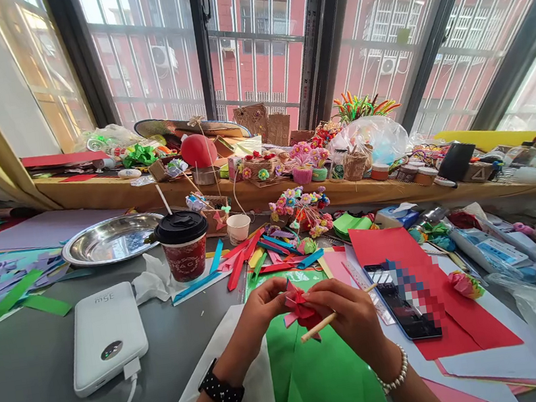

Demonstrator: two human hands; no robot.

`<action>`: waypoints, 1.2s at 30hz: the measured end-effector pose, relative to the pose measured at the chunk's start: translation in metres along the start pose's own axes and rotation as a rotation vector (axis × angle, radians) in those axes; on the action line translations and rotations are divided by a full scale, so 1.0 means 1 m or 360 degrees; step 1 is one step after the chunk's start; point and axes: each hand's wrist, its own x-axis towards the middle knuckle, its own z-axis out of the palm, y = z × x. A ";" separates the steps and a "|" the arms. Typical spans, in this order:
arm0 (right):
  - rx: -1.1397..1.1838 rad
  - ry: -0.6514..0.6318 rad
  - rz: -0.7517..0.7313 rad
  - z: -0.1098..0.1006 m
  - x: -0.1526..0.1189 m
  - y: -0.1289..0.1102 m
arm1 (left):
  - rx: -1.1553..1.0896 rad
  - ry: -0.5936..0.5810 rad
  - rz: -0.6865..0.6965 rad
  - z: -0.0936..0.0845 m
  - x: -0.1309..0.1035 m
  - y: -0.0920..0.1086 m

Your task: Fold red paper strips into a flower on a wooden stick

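Observation:
A small folded paper flower [293, 302], red and pink with a bit of blue at its tip, is held above the green sheet [318, 380]. My left hand [258, 310] pinches it from the left side. From the right, the fingertips of my right hand [351, 312] touch the flower's petals. A thin wooden stick [320, 327] runs across that same hand, gripped between its fingers, with one end sticking out to the lower left. The undersides of the fingers and part of the flower are hidden.
Paper strips [250, 256] lie behind my hands. On the left stand a lidded coffee cup [185, 249], a white power bank [107, 336] and a metal plate [114, 239]. To the right are a phone [397, 302], red paper [473, 312] and a paper flower bud [466, 284].

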 end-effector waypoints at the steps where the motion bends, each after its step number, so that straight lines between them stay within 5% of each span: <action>1: -0.0027 0.0010 -0.0022 0.000 0.000 0.000 | -0.0009 0.0017 -0.0003 0.001 0.000 0.000; 17: -0.0108 0.0181 -0.0049 0.000 0.001 -0.002 | 0.0022 0.0164 0.0069 0.001 -0.002 0.002; 26: 0.0167 0.0246 0.0465 -0.013 0.010 -0.003 | 0.0522 0.0470 0.0822 0.012 -0.012 0.007; 36: 0.0266 0.0027 0.0743 -0.008 0.012 -0.002 | 0.1122 0.0270 0.1272 0.003 -0.015 -0.011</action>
